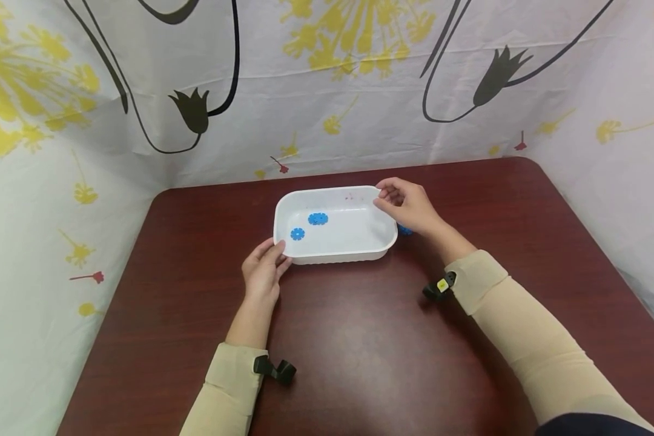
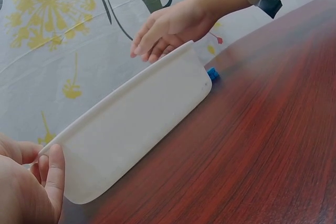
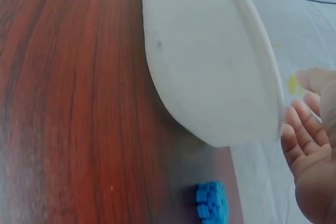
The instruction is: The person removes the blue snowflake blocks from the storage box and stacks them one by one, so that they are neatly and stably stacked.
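Note:
A white plastic tray with rounded corners sits on the table. My left hand pinches its rim at the near left corner, thumb on the rim and fingers below outside. At the far right corner, my right hand hovers by the rim with loosely bent fingers; the thumb stands apart from them in the right wrist view. Inside the tray lie a single blue notched disc and a wider blue notched piece. Just outside the right end is a blue cluster of notched discs, partly hidden by the tray in the head view.
The dark red wood-grain table carries the tray near its far edge. A patterned white cloth hangs behind and along the sides. Small black wrist cameras sit at both sleeve cuffs.

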{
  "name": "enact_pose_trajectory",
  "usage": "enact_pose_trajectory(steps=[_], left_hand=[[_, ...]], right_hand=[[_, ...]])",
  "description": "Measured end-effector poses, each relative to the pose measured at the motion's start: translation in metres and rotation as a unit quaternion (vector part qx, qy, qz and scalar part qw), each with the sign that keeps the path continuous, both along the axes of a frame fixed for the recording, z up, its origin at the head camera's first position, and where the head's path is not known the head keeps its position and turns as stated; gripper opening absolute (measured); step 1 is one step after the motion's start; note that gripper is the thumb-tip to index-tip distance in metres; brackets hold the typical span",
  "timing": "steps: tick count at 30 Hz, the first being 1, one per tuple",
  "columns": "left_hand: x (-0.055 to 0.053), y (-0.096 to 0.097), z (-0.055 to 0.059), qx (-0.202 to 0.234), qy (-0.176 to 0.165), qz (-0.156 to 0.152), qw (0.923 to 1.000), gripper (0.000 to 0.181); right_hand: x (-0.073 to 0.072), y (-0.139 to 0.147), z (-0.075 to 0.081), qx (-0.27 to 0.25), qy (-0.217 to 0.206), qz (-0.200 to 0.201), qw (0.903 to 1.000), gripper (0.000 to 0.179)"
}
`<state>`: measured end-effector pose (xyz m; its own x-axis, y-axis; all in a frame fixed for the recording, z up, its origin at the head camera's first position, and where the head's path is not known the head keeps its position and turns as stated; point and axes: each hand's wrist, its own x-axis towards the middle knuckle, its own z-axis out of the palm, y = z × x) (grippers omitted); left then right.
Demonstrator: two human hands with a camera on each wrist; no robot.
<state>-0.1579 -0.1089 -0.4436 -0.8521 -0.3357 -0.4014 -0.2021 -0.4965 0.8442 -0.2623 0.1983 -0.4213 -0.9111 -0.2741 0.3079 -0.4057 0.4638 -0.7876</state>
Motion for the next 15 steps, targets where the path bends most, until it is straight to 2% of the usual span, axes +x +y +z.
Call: enact_pose_trajectory(steps=[6, 10, 15], left_hand=[[0.0, 0.0, -0.001, 0.0, 0.0, -0.001, 1.0, 0.037], [-0.001, 0.0, -0.001, 0.0, -0.002, 0.0, 1.0, 0.037], [-0.001, 0.0, -0.002, 0.001, -0.003, 0.002, 1.0, 0.037]], right_hand=[[-0.004, -0.012, 0.0, -0.007, 0.011, 0.022, 0.9997, 0.029], [-0.005, -0.021, 0.002, -0.012, 0.003, 0.037, 0.9992, 0.029], [-0.006, -0.034, 0.002, 0.01, -0.006, 0.049, 0.9987, 0.029]])
